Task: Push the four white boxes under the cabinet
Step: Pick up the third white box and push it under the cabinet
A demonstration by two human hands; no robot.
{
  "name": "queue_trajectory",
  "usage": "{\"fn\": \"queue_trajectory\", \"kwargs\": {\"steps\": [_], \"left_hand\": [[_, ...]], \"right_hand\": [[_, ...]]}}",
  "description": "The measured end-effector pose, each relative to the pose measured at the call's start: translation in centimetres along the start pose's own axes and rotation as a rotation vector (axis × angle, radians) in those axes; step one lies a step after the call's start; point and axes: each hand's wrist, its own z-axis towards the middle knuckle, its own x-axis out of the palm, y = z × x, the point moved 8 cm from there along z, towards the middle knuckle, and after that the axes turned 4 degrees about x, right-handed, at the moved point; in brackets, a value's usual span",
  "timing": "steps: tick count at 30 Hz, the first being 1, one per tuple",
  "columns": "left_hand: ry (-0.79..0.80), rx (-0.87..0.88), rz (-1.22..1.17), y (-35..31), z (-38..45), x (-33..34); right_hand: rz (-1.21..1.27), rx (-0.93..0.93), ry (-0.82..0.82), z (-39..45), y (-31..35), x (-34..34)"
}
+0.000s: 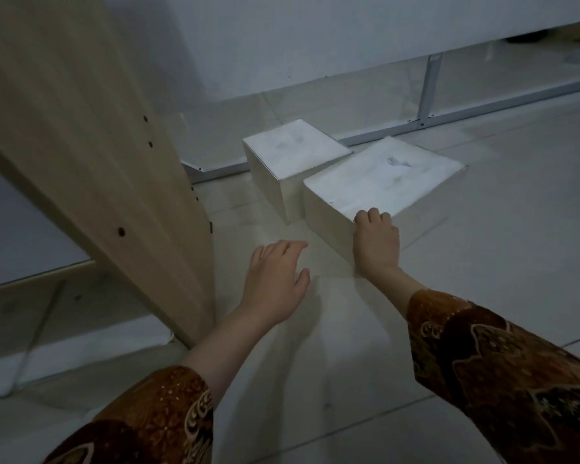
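I see two white boxes, the nearer box and the farther box, both faintly smudged grey on top. The floor is pale tile. The wooden panel is light beige. Both sleeves show brown-orange batik patterning.

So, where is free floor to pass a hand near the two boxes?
Bare floor lies right of the near box, and between the wooden panel and the far box, where the left hand hovers. It is crowded behind the boxes, at the metal frame. The right hand is on the near box.
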Motion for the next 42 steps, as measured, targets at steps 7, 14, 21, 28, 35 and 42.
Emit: {"fn": "queue_trajectory", "kwargs": {"steps": [7, 14, 21, 28, 35, 42], "left_hand": [[0.006, -0.656, -0.608, 1.5, -0.8, 3.5], [-0.058, -0.835, -0.728, 3.3, -4.5, 4.6], [-0.043, -0.628, -0.884, 4.7, -8.6, 3.7], [0.013, -0.541, -0.99, 6.0, -12.3, 2.5], [-0.102, -0.66, -1.128, 6.5, -13.5, 3.6], [-0.176, -0.796, -1.01, 6.9, -15.0, 5.1]], "right_hand": [[0.056, -0.063, -0.082, -7.6, 2.0, -3.6], [0.165, -0.439, 0.098, -14.2, 7.8, -5.4], [0.109, -0.237, 0.226, -11.8, 4.6, -5.5], [0.002, 0.192, 0.298, -10.4, -4.0, -5.9], [0.118, 0.44, 0.413, -11.5, -8.9, -6.1], [0.377, 0.542, 0.61, -13.4, -10.2, -4.2]]}}
